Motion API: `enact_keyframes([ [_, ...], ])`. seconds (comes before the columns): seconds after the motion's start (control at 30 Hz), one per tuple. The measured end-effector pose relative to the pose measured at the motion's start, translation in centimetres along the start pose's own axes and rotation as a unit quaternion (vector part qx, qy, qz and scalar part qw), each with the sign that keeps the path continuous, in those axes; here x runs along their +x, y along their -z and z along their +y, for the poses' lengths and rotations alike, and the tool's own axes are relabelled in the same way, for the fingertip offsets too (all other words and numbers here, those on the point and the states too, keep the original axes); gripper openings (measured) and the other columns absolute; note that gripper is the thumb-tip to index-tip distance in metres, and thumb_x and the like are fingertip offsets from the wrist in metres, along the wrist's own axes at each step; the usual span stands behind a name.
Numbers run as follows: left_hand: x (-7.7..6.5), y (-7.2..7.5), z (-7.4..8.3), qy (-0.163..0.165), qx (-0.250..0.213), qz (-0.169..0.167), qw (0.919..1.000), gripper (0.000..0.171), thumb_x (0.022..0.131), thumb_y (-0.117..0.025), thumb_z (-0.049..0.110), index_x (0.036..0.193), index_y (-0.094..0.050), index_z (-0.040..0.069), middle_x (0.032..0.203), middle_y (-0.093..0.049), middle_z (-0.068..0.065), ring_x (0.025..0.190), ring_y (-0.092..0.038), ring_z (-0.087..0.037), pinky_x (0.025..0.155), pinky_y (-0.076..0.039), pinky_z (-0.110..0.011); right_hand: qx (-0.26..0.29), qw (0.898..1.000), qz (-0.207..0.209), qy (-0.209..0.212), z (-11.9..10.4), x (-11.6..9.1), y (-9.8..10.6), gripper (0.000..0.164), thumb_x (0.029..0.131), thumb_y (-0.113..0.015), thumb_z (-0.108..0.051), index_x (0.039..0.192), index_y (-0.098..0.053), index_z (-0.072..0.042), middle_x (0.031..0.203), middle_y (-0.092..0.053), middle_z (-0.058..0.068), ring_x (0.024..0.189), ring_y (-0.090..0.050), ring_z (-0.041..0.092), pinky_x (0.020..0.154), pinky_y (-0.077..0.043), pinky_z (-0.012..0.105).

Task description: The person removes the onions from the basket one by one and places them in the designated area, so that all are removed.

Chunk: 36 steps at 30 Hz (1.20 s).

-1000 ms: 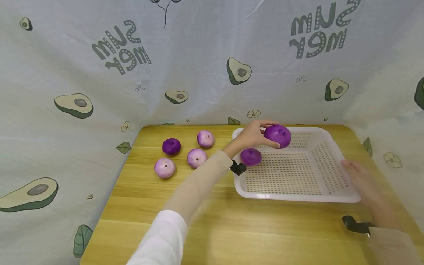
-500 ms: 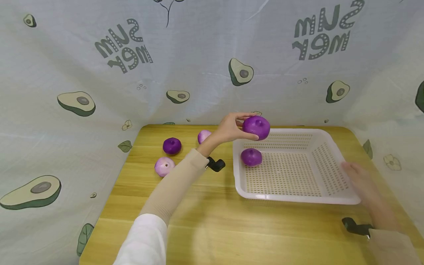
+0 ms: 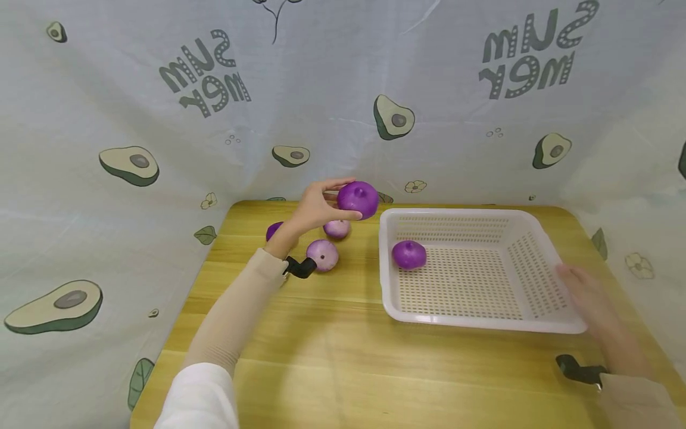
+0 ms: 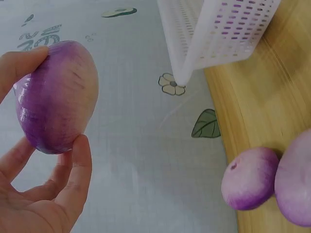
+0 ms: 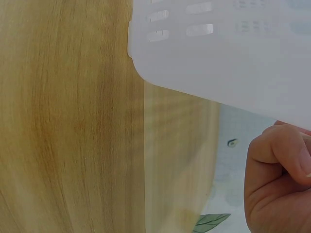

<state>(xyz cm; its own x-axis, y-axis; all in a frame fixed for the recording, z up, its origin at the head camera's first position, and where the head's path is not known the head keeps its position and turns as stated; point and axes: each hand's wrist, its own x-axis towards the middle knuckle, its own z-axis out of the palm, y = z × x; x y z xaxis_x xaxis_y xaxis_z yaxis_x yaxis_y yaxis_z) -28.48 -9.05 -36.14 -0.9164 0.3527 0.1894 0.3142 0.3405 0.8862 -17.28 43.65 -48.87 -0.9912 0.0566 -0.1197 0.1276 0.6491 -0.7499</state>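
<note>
In the head view my left hand grips a purple onion, raised above the back of the table, left of the basket. The left wrist view shows thumb and fingers around this onion. Another purple onion lies inside the white plastic basket, near its left wall. Beyond the basket's right side, my right hand holds the rim with curled fingers; in the right wrist view the basket's wall partly covers those fingers.
Below my left hand, two pale onions, one at the back and one nearer, lie on the wooden table. A darker onion shows partly behind my wrist. A printed cloth hangs behind the table.
My left hand has carried the onion leftward, from above the basket to above the loose onions. My right hand has stayed at the basket's right rim. The onion in the basket has not moved.
</note>
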Motion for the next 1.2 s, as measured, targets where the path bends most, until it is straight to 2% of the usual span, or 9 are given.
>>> enact_keyframes([
  [0.13, -1.0, 2.2, -1.0, 0.011, 0.002, 0.015, 0.9998, 0.07, 0.073, -0.091, 0.018, 0.136, -0.063, 0.015, 0.13, -0.063, -0.008, 0.11, -0.064, -0.029, 0.09, -0.056, -0.036, 0.002, 1.0, -0.006, 0.003, -0.1, -0.4, 0.1, 0.072, 0.109, -0.022, -0.041, 0.145, -0.019, 0.021, 0.131, -0.037, 0.042, 0.079, -0.043, -0.012, 0.066, -0.036, 0.022],
  [0.27, -2.3, 4.2, -1.8, 0.026, 0.003, 0.038, 0.9989, 0.07, 0.073, -0.091, 0.017, 0.136, -0.063, 0.013, 0.13, -0.062, -0.01, 0.11, -0.064, -0.03, 0.091, -0.055, -0.038, 0.003, 1.0, -0.005, 0.009, -0.2, -0.6, 0.0, 0.07, 0.109, -0.023, -0.04, 0.144, -0.022, 0.022, 0.124, -0.043, 0.04, 0.076, -0.049, -0.007, 0.064, -0.039, 0.021],
  [0.6, -6.3, 8.9, -4.5, 0.085, 0.025, 0.102, 0.9908, 0.074, 0.075, -0.09, 0.022, 0.141, -0.058, 0.016, 0.137, -0.057, -0.014, 0.118, -0.059, -0.034, 0.096, -0.052, -0.046, 0.007, 1.0, -0.001, -0.002, -0.3, -0.7, -0.2, 0.072, 0.109, -0.023, -0.042, 0.144, -0.023, 0.021, 0.131, -0.037, 0.041, 0.081, -0.042, -0.01, 0.072, -0.038, 0.025],
  [0.63, -6.8, 9.3, -4.7, 0.092, 0.027, 0.106, 0.9898, 0.074, 0.076, -0.089, 0.022, 0.142, -0.057, 0.016, 0.139, -0.057, -0.015, 0.119, -0.059, -0.035, 0.096, -0.052, -0.047, 0.005, 1.0, -0.002, -0.004, -0.3, -0.7, -0.1, 0.072, 0.109, -0.023, -0.042, 0.144, -0.023, 0.02, 0.131, -0.037, 0.041, 0.081, -0.044, -0.008, 0.069, -0.036, 0.024],
  [0.77, -8.4, 11.0, -5.8, 0.115, 0.029, 0.118, 0.9859, 0.079, 0.077, -0.089, 0.028, 0.146, -0.052, 0.016, 0.142, -0.054, -0.015, 0.122, -0.057, -0.035, 0.098, -0.05, -0.046, -0.003, 1.0, -0.005, -0.02, -0.5, -0.7, 0.0, 0.074, 0.109, -0.021, -0.044, 0.147, -0.019, 0.019, 0.136, -0.033, 0.042, 0.093, -0.049, 0.015, 0.084, -0.039, 0.042],
  [0.83, -9.2, 11.7, -6.4, 0.124, 0.03, 0.127, 0.9836, 0.081, 0.077, -0.088, 0.029, 0.148, -0.05, 0.017, 0.142, -0.053, -0.016, 0.122, -0.056, -0.035, 0.097, -0.051, -0.042, -0.01, 1.0, -0.007, -0.026, -0.6, -0.7, 0.0, 0.074, 0.108, -0.02, -0.045, 0.147, -0.018, 0.019, 0.138, -0.031, 0.043, 0.096, -0.047, 0.023, 0.084, -0.037, 0.047],
  [1.0, -10.7, 13.2, -7.8, 0.145, 0.026, 0.162, 0.9758, 0.081, 0.078, -0.088, 0.028, 0.149, -0.049, 0.017, 0.144, -0.05, -0.017, 0.121, -0.055, -0.035, 0.084, -0.053, -0.022, -0.016, 1.0, -0.002, -0.018, -0.5, -0.7, 0.1, 0.074, 0.109, -0.021, -0.044, 0.145, -0.021, 0.02, 0.133, -0.036, 0.042, 0.086, -0.047, 0.004, 0.072, -0.035, 0.029],
  [1.07, -11.4, 13.7, -8.3, 0.153, 0.023, 0.176, 0.9723, 0.081, 0.079, -0.087, 0.025, 0.149, -0.048, 0.016, 0.146, -0.048, -0.018, 0.122, -0.054, -0.036, 0.081, -0.052, -0.016, -0.013, 1.0, -0.001, -0.014, -0.4, -0.6, 0.1, 0.073, 0.109, -0.021, -0.044, 0.145, -0.022, 0.02, 0.133, -0.036, 0.042, 0.085, -0.044, -0.001, 0.074, -0.037, 0.031],
  [1.2, -12.5, 14.4, -9.3, 0.168, 0.016, 0.189, 0.9672, 0.081, 0.082, -0.085, 0.023, 0.151, -0.045, 0.015, 0.151, -0.042, -0.019, 0.128, -0.051, -0.039, 0.087, -0.052, -0.019, -0.014, 1.0, 0.005, -0.005, -0.4, -0.6, 0.0, 0.072, 0.109, -0.022, -0.043, 0.143, -0.025, 0.02, 0.13, -0.04, 0.04, 0.082, -0.046, -0.002, 0.072, -0.04, 0.03],
])
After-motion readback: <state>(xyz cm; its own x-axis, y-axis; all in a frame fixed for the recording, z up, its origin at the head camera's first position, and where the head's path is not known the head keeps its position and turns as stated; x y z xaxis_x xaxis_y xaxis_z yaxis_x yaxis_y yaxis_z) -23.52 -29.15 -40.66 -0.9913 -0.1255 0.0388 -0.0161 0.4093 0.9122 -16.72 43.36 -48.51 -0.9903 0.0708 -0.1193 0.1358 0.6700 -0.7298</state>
